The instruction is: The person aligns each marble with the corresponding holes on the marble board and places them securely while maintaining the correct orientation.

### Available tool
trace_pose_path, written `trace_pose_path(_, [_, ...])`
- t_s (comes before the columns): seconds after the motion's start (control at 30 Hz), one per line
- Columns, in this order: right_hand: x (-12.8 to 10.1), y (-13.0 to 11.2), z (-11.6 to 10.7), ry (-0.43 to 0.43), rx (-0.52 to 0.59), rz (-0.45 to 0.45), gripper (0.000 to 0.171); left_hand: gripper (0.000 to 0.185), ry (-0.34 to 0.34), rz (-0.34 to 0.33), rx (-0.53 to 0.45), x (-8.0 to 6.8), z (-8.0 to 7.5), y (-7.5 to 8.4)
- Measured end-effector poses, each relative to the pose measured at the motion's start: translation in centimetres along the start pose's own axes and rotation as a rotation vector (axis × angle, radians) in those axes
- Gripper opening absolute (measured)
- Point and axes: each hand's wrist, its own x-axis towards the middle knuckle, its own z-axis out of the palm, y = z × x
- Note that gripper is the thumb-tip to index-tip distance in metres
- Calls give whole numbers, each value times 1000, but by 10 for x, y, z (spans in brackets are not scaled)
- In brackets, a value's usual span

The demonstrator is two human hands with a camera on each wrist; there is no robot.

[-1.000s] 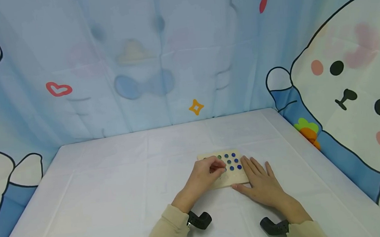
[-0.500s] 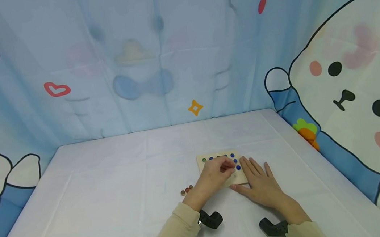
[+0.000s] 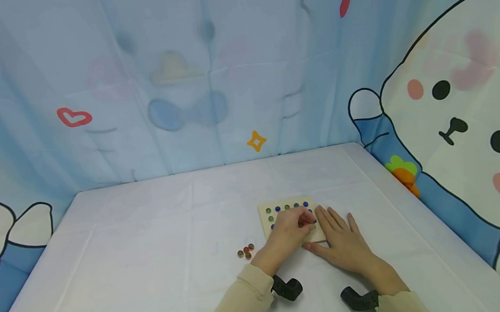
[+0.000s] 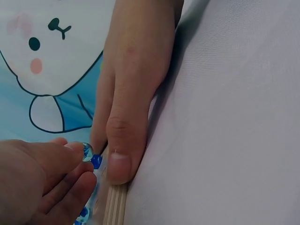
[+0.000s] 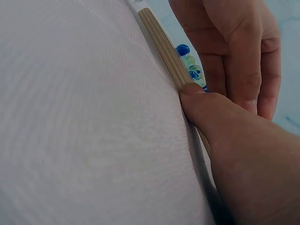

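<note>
- Our left hand [image 3: 290, 230] has slid rightward across the wooden board [image 3: 265, 224] since a second ago, uncovering three loose marbles [image 3: 245, 251] at lower centre of the head view.
- Its fingertips pinch a clear blue marble [image 4: 87, 152], held just above the board's right side.
- Our right hand [image 3: 343, 241] stays flat, fingers straight, thumb pressed against the board's edge [image 5: 161, 44].
- We judge one more marble is being seated.

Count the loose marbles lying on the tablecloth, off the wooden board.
3. The loose marbles sit in a tight cluster on the tablecloth, left of the left hand and the wooden board. The hands may hide others.
</note>
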Motion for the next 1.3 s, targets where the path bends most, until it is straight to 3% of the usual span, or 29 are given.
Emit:
trace_pose_path(0.43, [0,1,-1,-10,8,-5,96,7,19,134,188,2,9,4])
trace_pose_path(0.9, [-2,2,-2,17,4,-45,89,10,65,173,333,1,18,7])
trace_pose_path(1.3, [-3,2,0,21,5,-26,91,7,39,131,242,-7,9,9])
